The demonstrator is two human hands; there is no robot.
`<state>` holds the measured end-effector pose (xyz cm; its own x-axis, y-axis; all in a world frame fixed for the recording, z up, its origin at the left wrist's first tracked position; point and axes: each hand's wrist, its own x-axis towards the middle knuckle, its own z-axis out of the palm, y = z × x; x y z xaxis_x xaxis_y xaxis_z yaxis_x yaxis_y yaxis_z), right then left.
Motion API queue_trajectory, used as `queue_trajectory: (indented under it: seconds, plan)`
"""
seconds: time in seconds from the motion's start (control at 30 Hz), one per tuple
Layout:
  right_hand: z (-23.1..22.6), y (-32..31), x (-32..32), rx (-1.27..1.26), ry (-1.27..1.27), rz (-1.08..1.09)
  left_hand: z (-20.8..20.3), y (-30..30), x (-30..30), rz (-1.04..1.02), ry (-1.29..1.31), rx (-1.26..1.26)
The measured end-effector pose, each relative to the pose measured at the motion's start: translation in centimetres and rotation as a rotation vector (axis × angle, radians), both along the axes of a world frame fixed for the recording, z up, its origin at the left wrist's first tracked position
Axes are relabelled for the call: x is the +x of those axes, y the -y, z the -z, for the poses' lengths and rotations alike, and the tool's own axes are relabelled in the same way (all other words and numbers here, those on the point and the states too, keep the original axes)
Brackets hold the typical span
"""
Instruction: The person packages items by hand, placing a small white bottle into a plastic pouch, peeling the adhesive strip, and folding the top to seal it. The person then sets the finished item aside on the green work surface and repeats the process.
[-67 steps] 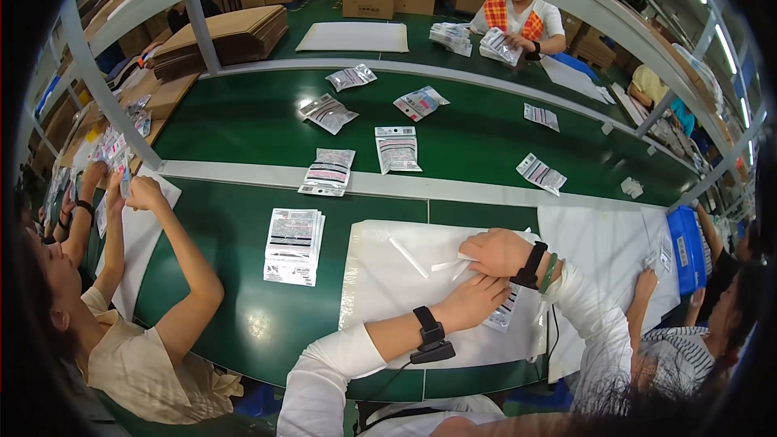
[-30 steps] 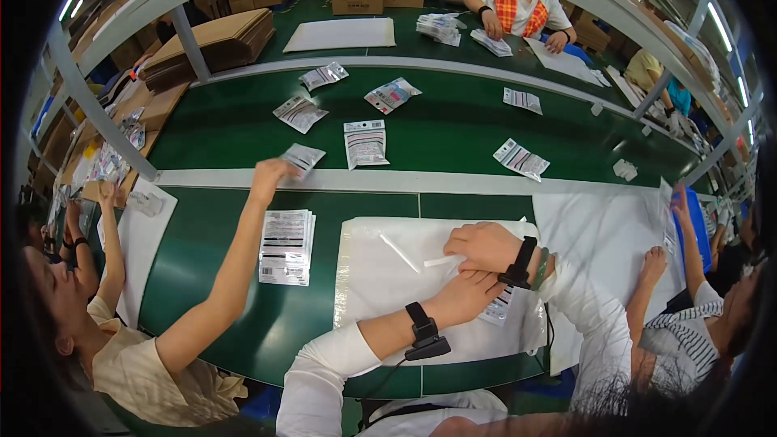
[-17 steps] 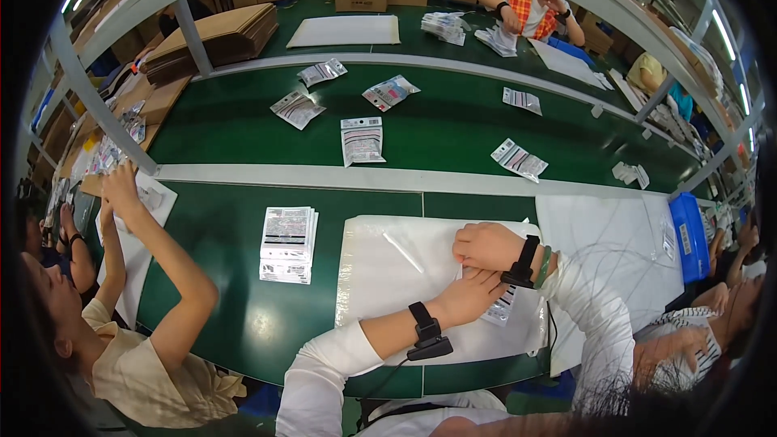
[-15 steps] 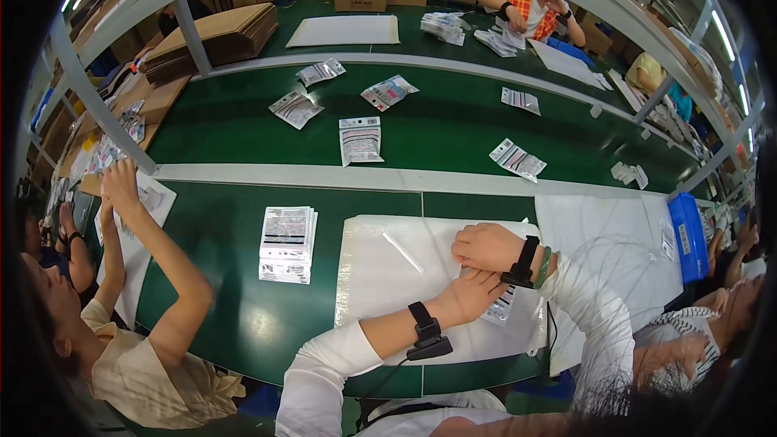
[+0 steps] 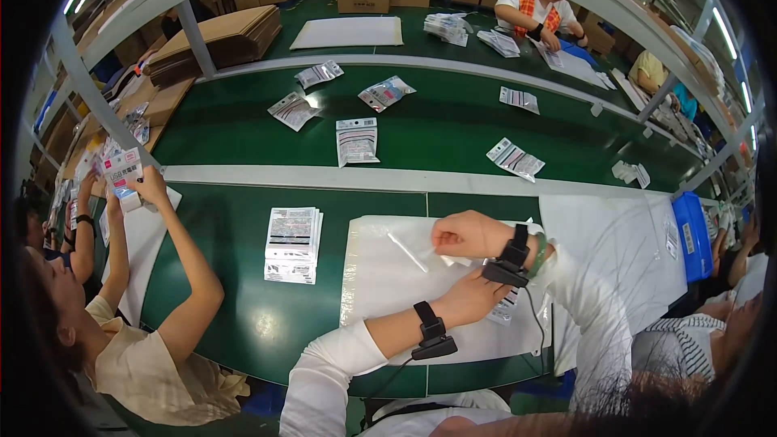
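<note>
My right hand (image 5: 469,235) is curled closed above a white padded sheet (image 5: 372,299). A small white piece shows just below its fingers, and I cannot make out what it grips. My left hand (image 5: 468,299) rests lower, beside a printed silver-white pouch (image 5: 503,306) lying on the sheet. The right wrist's black strapped device hides the left fingertips. A thin white strip (image 5: 407,252) lies on the sheet, left of my right hand. Farther left, a stack of printed pouches (image 5: 291,244) sits on the green table.
Several filled pouches, one of them upright-facing (image 5: 357,142), lie on the green surface beyond the grey rail (image 5: 324,176). A blue bin (image 5: 689,235) stands at the right. A co-worker on the left holds a printed package (image 5: 123,168). Another person works across the table.
My right hand has lifted and shifted left, away from my left fingers, uncovering a white piece. My left hand has barely moved. The co-worker at left now holds up a package.
</note>
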<state>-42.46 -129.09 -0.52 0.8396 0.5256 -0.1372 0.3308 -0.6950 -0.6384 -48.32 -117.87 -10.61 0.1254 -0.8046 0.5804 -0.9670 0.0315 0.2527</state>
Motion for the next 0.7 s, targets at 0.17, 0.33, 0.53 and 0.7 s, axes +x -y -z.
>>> queue_trajectory:
  seconds: [0.17, 0.33, 0.53, 0.7]
  plan:
    - [2.9, -3.6, 2.4, 0.005, -0.112, 0.086, -2.1, 0.2, -0.1, -0.040, -0.698, 0.274]
    - [4.3, -5.4, 2.6, -0.186, 0.022, 0.102, 0.3, 0.1, -0.6, -0.059, -0.622, 0.072]
    - [4.2, -5.8, 2.6, -0.245, -0.018, 0.094, 1.0, 0.0, -0.5, -0.010, -0.647, 0.084]
    - [4.1, -5.8, 2.1, -0.167, -0.003, 0.110, 0.5, -0.5, -0.5, -0.075, -0.688, 0.179]
